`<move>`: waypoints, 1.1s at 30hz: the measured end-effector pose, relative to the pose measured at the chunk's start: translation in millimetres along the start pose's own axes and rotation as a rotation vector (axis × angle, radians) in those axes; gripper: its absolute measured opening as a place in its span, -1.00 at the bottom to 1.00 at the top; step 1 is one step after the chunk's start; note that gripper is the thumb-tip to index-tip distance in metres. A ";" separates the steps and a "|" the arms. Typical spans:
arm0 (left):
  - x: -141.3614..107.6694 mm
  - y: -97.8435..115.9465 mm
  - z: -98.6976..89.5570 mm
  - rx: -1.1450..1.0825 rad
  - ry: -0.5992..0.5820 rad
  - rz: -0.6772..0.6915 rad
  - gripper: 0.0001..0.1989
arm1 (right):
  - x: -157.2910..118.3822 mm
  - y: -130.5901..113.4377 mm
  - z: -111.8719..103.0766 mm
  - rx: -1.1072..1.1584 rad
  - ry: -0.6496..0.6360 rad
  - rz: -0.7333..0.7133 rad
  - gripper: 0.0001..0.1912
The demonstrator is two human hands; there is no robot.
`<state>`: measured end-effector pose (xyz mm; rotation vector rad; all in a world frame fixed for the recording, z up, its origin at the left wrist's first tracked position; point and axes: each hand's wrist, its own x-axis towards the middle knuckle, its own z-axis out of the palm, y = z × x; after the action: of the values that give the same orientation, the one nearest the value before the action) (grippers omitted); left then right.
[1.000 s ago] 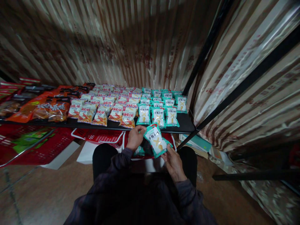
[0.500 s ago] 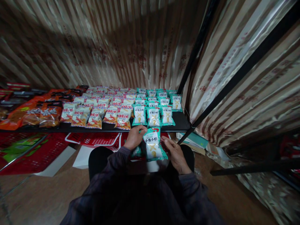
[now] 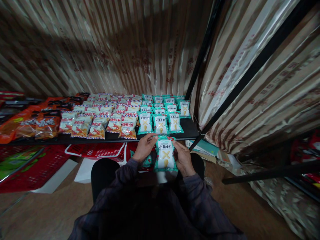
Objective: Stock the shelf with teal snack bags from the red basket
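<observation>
Upright teal-and-white snack bag (image 3: 165, 155)

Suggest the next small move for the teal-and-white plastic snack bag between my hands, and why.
I'd probably lift the teal-and-white plastic snack bag toward the flat black shelf, right of the front-row matching bags. Bare surface shows there, and your left hand and right hand already hold it near its top, printed front showing.

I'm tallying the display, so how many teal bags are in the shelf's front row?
3: the left one beside the striped bags, the middle one and the right one. None in that row looks hidden, though bags farther back overlap. The held bag isn't counted.
</observation>
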<state>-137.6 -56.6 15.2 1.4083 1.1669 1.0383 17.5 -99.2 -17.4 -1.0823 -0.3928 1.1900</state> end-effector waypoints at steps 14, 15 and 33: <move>-42.0 -34.3 23.8 -0.386 -0.280 -0.283 -0.48 | 10.4 -0.7 3.5 0.034 0.097 -0.035 -0.62; -41.5 -34.5 23.1 -0.391 -0.274 -0.287 -0.50 | 11.2 -1.0 3.0 0.027 0.100 -0.027 -0.62; -34.4 -24.5 17.0 -0.413 -0.103 -0.263 -0.40 | -13.1 0.0 -14.8 -0.124 -0.364 0.093 -0.51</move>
<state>-130.1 -92.2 -12.2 0.9452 0.9643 0.9413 23.6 -117.7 -20.8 -0.9966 -0.7109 1.4666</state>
